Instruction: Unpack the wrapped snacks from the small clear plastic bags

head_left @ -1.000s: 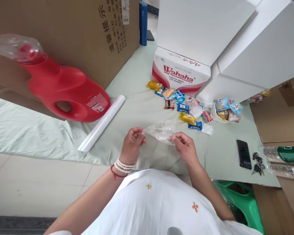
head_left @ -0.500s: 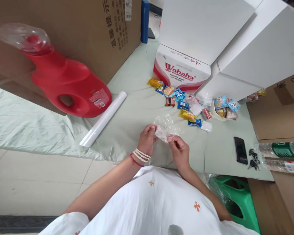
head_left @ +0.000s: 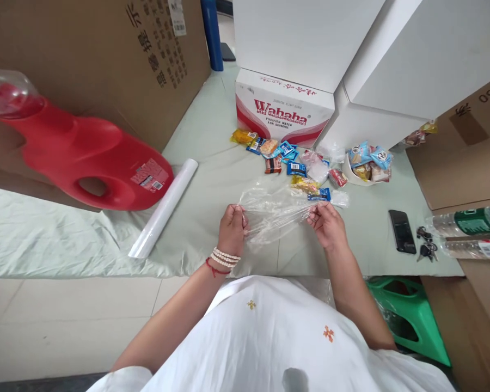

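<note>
A thin clear plastic bag (head_left: 274, 212) is stretched wide between my two hands above the pale green cloth (head_left: 212, 185). My left hand (head_left: 232, 231), with bead bracelets at the wrist, pinches the bag's left edge. My right hand (head_left: 329, 224) pinches its right edge. Just beyond the bag lies a scatter of small wrapped snacks (head_left: 288, 158), and a white bowl (head_left: 361, 171) holds more snack packets.
A red detergent jug (head_left: 85, 160) lies on its side at the left, with a white roll (head_left: 163, 209) beside it. A Wahaha carton (head_left: 283, 111) and white boxes stand behind. A black phone (head_left: 402, 231), keys (head_left: 427, 247) and bottles (head_left: 469, 223) lie at the right; a green stool (head_left: 408, 318) is below.
My hands have moved apart and pulled the crumpled bag out wide between them. The view has shifted slightly.
</note>
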`<state>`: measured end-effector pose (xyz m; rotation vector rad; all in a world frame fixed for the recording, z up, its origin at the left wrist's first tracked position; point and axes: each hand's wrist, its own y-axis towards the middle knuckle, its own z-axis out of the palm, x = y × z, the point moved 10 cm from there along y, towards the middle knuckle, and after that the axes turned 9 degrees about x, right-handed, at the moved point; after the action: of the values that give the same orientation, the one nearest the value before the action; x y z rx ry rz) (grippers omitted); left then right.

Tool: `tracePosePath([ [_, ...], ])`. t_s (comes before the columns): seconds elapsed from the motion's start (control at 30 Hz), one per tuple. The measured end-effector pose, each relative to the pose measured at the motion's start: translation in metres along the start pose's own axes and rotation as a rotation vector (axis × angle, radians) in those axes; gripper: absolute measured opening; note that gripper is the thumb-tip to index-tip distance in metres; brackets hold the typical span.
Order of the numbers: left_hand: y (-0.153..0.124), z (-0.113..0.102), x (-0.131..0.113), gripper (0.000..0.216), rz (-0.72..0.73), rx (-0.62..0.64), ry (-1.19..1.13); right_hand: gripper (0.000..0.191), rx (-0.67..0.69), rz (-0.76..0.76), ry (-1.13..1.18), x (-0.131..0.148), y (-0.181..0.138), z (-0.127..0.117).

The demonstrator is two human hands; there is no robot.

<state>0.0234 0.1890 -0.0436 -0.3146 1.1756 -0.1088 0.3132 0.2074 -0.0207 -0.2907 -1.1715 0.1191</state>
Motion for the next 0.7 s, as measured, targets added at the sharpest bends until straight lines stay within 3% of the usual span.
tracePosePath([
  [0.2,0.004,-0.018,0.017,0.036,-0.062,-0.036,0.193,0.031,-0.116,0.124,-0.018,-0.038,0.025,-0.027],
  [0.33,0.012,-0.029,0.023,0.032,-0.133,-0.023,0.398,0.016,-0.286,0.039,-0.411,-0.034,0.032,-0.04],
  [0.47,0.019,-0.052,-0.004,0.023,-0.083,-0.112,0.571,0.011,-0.12,-0.006,-0.873,-0.026,0.046,-0.026],
  [0.53,0.013,-0.054,-0.036,0.028,0.094,-0.225,0.747,0.01,-0.074,-0.019,-1.026,-0.025,0.049,-0.02],
  [0.6,0.0,-0.032,-0.065,0.037,0.365,-0.241,1.024,0.012,-0.062,-0.029,-1.102,-0.026,0.05,-0.015],
  [0.63,-0.006,-0.011,-0.069,0.038,0.489,-0.163,1.179,0.013,-0.055,-0.032,-1.117,-0.027,0.05,-0.013],
  [0.7,-0.01,0.028,-0.05,0.039,0.6,0.128,1.444,0.016,-0.03,-0.033,-1.127,-0.028,0.052,-0.01],
])
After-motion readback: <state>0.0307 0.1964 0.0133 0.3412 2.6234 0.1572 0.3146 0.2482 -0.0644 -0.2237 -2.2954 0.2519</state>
